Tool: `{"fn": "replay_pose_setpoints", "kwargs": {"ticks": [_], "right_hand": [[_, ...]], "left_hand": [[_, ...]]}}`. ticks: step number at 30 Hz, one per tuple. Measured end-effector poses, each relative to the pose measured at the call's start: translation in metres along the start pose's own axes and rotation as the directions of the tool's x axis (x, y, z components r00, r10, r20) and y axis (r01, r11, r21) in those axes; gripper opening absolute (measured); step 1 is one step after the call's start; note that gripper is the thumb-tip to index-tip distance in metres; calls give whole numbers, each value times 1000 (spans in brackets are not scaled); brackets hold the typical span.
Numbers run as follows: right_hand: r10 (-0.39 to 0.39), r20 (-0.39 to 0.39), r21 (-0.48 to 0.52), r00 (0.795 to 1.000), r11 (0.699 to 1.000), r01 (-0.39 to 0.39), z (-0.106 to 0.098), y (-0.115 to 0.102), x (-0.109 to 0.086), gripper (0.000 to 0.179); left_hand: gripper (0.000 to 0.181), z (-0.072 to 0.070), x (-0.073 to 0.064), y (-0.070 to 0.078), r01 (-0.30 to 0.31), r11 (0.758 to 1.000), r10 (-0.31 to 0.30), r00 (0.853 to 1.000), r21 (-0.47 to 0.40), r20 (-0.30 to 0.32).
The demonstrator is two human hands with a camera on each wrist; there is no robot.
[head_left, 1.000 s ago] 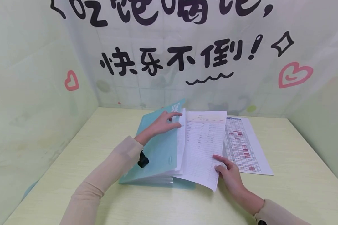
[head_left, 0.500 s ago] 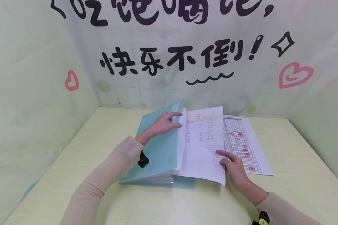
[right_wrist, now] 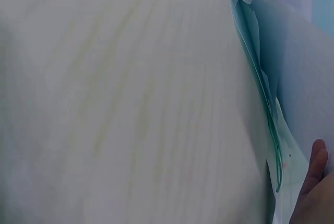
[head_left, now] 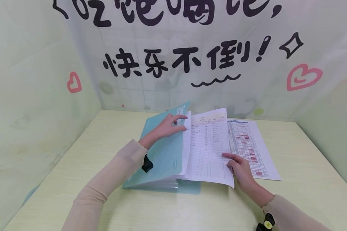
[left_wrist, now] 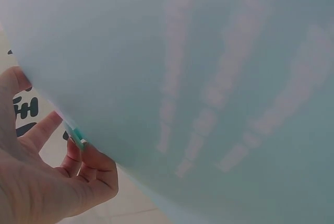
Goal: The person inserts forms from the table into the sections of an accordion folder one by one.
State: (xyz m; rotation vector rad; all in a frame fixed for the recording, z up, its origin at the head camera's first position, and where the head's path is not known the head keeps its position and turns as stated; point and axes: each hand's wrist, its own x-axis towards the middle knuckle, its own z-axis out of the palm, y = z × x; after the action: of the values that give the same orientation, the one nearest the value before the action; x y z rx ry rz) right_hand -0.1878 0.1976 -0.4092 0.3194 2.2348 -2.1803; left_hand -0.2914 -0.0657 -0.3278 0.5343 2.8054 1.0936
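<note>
My left hand [head_left: 170, 125] grips the free edge of the light blue folder's cover [head_left: 164, 154], which leans half raised to the left. In the left wrist view the fingers [left_wrist: 102, 169] curl at that cover's edge. My right hand [head_left: 244, 173] pinches the right edge of a printed sheet of paper [head_left: 209, 150] low down, index finger over the front. The sheet's left side runs in beside the folder's white pages [head_left: 186, 146], under the lifted cover. The right wrist view shows the folder's layered edges [right_wrist: 261, 72] and part of my right hand at its lower right corner.
A second printed sheet [head_left: 263, 147], with a table and red-shaded cells, lies on the pale wooden table [head_left: 300, 179] to the right, partly covered by the held paper. A wall sheet with black lettering [head_left: 179, 61] stands behind, with side panels left and right.
The right hand has moved slightly right and away, taking the sheet along. Its lower corner has shifted right and up, its top right corner left and up. The left hand and folder stay put.
</note>
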Motion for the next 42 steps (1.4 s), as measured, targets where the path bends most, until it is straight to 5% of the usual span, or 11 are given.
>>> {"fn": "replay_pose_setpoints", "kwargs": {"ticks": [13,42], "right_hand": [[11,7,-19,1000,1000,-11,-6,3,-7,37],[4,83,35,997,999,-7,37,6,9,38]], "left_hand": [[50,-3,-2,3,8,1000,-8,1000,-4,10],[48,1,0,1,2,1000,-2,1000,10,5]]}}
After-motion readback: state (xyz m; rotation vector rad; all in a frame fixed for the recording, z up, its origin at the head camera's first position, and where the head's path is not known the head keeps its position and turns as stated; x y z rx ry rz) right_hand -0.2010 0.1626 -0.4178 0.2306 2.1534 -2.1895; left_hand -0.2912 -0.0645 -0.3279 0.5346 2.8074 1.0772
